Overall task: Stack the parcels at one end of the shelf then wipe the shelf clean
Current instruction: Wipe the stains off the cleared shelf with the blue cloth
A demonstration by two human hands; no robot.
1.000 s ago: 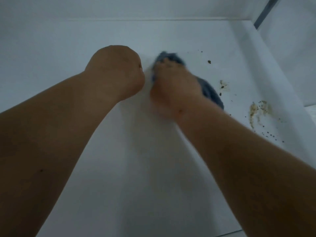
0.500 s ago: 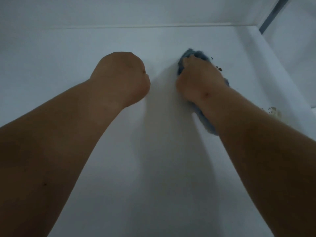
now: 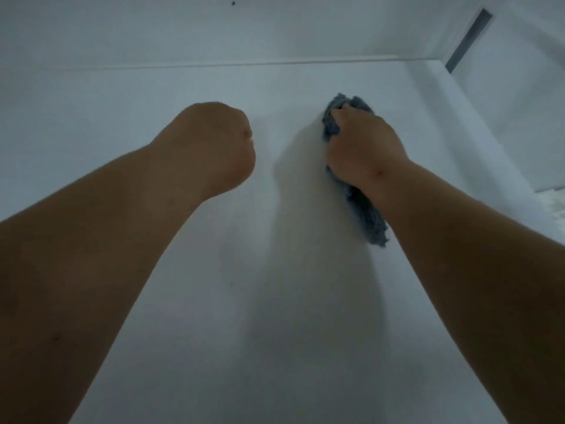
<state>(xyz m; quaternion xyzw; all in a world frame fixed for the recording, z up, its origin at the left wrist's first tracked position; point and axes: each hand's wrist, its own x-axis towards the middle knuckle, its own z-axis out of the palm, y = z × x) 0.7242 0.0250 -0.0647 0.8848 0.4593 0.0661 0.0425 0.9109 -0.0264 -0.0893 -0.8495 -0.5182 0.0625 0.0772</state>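
Note:
My right hand (image 3: 365, 148) grips a crumpled blue cloth (image 3: 367, 215) and presses it onto the white shelf (image 3: 214, 301), right of centre. The cloth shows beyond my fingertips and trails back under my wrist. My left hand (image 3: 214, 145) hovers to the left at the same depth, its fingers folded under out of sight, nothing visible in it. No parcels are in view.
The shelf's back wall (image 3: 214, 35) runs across the top and its right side wall (image 3: 489, 123) closes the right end. A dark slot (image 3: 467, 41) sits at the top right corner. A pale patch (image 3: 555, 206) lies at the far right edge.
My right hand has slid the cloth to the right across the shelf. The brown crumbs and stain seen a second ago on the right are now out of sight. The view has tilted upward.

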